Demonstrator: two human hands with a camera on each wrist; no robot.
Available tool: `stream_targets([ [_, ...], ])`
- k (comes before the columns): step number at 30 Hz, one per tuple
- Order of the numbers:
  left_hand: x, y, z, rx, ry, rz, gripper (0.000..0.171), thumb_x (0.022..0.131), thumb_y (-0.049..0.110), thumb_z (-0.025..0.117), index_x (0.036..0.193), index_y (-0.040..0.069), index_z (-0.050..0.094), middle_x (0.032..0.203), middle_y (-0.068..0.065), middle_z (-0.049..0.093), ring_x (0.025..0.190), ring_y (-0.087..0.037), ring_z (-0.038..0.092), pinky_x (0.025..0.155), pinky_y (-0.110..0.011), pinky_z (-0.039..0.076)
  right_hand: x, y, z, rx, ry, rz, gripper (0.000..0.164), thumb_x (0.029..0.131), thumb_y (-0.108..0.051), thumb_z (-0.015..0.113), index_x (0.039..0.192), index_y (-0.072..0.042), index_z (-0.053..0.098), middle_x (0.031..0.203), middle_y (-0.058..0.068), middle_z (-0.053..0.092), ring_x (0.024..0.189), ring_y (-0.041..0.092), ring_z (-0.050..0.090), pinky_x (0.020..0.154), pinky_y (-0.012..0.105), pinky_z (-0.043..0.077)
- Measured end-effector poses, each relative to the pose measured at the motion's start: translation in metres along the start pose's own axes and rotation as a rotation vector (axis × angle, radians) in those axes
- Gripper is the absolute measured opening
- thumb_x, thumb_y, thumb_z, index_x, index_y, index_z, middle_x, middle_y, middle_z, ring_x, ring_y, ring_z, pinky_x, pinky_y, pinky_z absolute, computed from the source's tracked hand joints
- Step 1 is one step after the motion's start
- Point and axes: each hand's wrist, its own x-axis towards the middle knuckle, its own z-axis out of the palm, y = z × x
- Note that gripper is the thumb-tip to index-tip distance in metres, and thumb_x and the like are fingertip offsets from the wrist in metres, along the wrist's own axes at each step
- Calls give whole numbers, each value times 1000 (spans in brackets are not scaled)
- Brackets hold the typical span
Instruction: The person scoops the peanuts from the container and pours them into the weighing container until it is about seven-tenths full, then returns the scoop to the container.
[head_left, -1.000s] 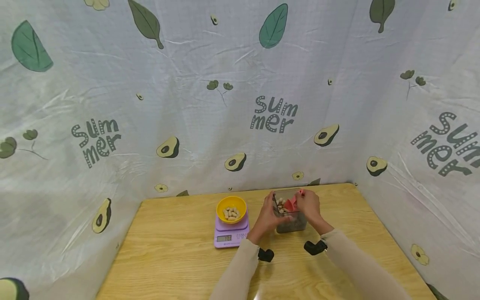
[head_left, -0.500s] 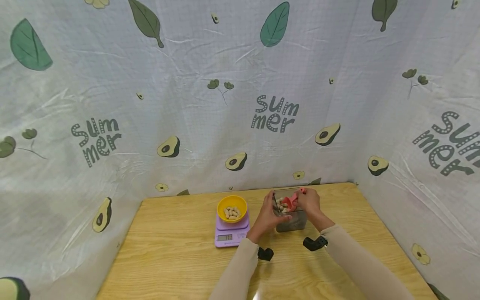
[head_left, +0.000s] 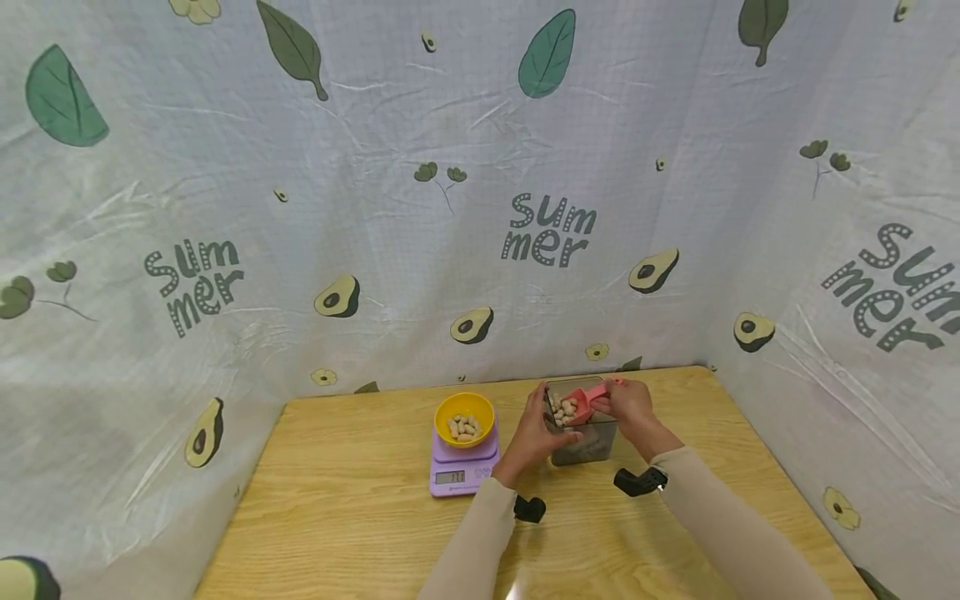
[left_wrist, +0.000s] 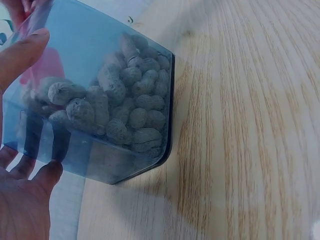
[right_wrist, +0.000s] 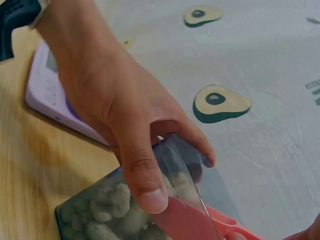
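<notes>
A transparent grey box [head_left: 583, 448] of unshelled peanuts [left_wrist: 120, 100] stands on the table. My left hand [head_left: 529, 440] grips its left side, thumb on the near wall and fingers round the far left corner, as the left wrist view also shows. With my right hand [head_left: 632, 408] I hold a red scoop [head_left: 582, 405] by its handle at the box's right rim. The scoop's bowl sits inside the box, tilted down to the left, with peanuts in it and against it. In the right wrist view the scoop shows through the wall, beneath my left thumb [right_wrist: 145, 185].
Left of the box, a yellow bowl [head_left: 441, 407] with several peanuts stands on a purple kitchen scale [head_left: 463, 482] with a lit display. A printed curtain [head_left: 405, 333] hangs behind the wooden table [head_left: 337, 500] and along both sides.
My right hand has drawn the scoop a little up and to the right, and its handle now lies flatter. Peanuts now show in the scoop. My left hand stays on the box.
</notes>
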Motion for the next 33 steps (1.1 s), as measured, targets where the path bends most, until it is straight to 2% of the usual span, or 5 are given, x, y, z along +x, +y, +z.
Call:
stream_targets([
  [9,-2,3,-2,-11,6,-13,109,78,39,82,159,15,12,163,-10,19,147,-34,31,117,-54,33,-1,0,-2,56,-51,12,46,106,-13,39,141,16,37,80,4,68,72,9,72,84,32,59],
  [17,-2,3,-1,3,-2,-17,108,78,40,82,159,19,12,164,-8,19,147,-34,31,117,-54,33,-1,1,-10,150,-43,41,47,106,-12,36,145,14,31,78,3,67,69,8,72,79,26,59],
  [24,-2,4,-1,2,-1,-20,109,78,41,82,158,17,12,164,-9,19,146,-35,32,116,-54,34,2,-1,-6,74,-57,17,45,106,-14,38,142,14,36,82,3,67,73,8,72,84,30,59],
  [30,-1,3,-2,10,-2,-24,108,79,42,81,159,20,12,164,-9,18,146,-35,32,116,-53,35,2,1,-9,164,-34,50,44,106,-13,37,141,14,36,79,5,65,68,9,72,81,27,59],
  [33,-1,5,-1,9,-13,-33,108,79,43,81,159,20,11,164,-8,17,146,-35,32,115,-53,35,0,1,-5,136,-21,35,45,106,-13,37,142,14,36,83,6,65,71,9,72,85,30,58],
])
